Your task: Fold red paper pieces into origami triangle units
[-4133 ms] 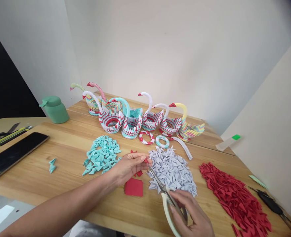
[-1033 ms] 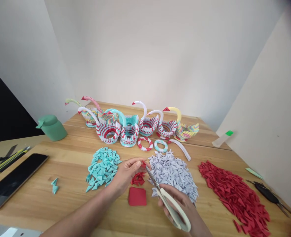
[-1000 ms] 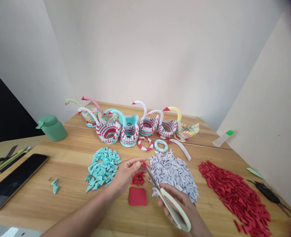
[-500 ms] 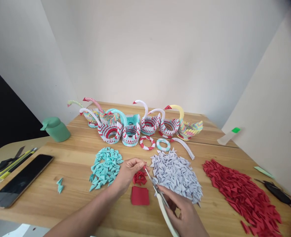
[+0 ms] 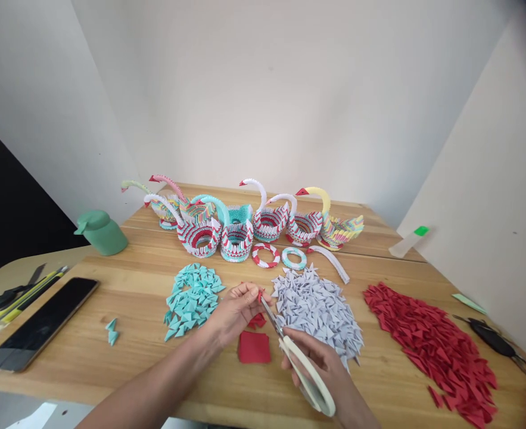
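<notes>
Between its thumb and fingers my left hand (image 5: 240,305) pinches a small red folded paper piece (image 5: 260,294). My right hand (image 5: 318,363) is closed on a pair of white-handled scissors (image 5: 305,372); their blades point up and left, with the tips at the red piece. Below the hands lies a stack of red paper squares (image 5: 254,347). A little heap of red folded pieces (image 5: 257,322) is partly hidden behind my left hand. A pile of lavender paper triangles (image 5: 318,310) spreads beside the scissors, and turquoise triangles (image 5: 193,298) lie left of my left hand.
Several paper swans (image 5: 237,238) stand along the back, with two paper rings (image 5: 265,255) and a loose swan neck (image 5: 329,261) before them. Red triangles (image 5: 432,351) and black-handled scissors (image 5: 492,339) lie right. A phone (image 5: 41,325) and green jug (image 5: 102,232) sit left.
The scissors have turned so both handle loops show more, and their tips have come up against the red piece. My left hand has risen slightly, covering more of the small red heap.
</notes>
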Demonstrator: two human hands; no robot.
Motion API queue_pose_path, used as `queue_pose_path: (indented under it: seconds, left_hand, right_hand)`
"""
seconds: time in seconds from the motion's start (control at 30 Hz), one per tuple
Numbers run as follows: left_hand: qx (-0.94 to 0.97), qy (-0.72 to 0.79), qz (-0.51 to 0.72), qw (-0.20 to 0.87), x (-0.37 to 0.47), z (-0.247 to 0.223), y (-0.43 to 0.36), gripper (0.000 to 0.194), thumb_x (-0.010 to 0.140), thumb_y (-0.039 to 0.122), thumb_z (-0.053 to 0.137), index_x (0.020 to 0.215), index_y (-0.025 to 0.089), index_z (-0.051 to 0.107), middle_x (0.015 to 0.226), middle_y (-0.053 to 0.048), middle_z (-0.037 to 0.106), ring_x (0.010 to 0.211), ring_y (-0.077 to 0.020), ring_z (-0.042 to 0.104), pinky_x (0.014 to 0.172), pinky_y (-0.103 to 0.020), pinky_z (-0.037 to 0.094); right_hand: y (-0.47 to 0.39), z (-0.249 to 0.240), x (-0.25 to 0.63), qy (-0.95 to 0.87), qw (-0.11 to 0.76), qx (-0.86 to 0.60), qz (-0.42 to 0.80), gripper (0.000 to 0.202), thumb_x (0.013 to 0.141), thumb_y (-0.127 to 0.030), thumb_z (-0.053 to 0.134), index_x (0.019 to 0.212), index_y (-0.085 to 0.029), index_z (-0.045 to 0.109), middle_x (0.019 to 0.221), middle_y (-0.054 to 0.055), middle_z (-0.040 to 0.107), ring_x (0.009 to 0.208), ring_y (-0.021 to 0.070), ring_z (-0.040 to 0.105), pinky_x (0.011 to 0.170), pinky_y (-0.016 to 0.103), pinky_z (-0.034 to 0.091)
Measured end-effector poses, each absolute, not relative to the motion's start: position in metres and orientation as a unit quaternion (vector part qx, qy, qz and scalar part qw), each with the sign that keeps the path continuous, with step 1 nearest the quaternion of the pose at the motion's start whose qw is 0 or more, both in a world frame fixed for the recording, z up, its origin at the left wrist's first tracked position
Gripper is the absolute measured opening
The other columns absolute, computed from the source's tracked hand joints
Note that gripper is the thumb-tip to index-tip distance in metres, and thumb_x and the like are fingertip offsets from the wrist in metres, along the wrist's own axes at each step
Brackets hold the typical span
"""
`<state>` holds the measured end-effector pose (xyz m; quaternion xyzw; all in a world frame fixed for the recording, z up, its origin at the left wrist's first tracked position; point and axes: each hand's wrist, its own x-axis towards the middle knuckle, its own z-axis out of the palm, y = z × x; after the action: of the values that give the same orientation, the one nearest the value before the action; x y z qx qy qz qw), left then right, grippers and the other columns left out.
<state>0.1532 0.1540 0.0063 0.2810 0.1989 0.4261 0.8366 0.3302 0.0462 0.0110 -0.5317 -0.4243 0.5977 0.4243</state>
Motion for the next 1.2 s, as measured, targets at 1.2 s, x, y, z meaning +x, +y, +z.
queue_pose_path:
  seconds: [1.2]
  left_hand:
    - [0.233, 0.155, 0.409, 0.868, 0.15, 0.015, 0.156, 0.021, 0.074, 0.027, 0.076, 0.078, 0.012, 0.061, 0.077, -0.005, 0.07, 0.077, -0.0182, 0.069, 0.079, -0.031, 0.05]
  right_hand:
    - [0.04, 0.016, 0.337, -0.498, 0.415, -0.55, 0.527, 0.053, 0.074, -0.054, 0.068, 0.111, -0.016, 0.07, 0.07, 0.007, 0.068, 0.053, 0.0167, 0.057, 0.054, 0.03, 0.045]
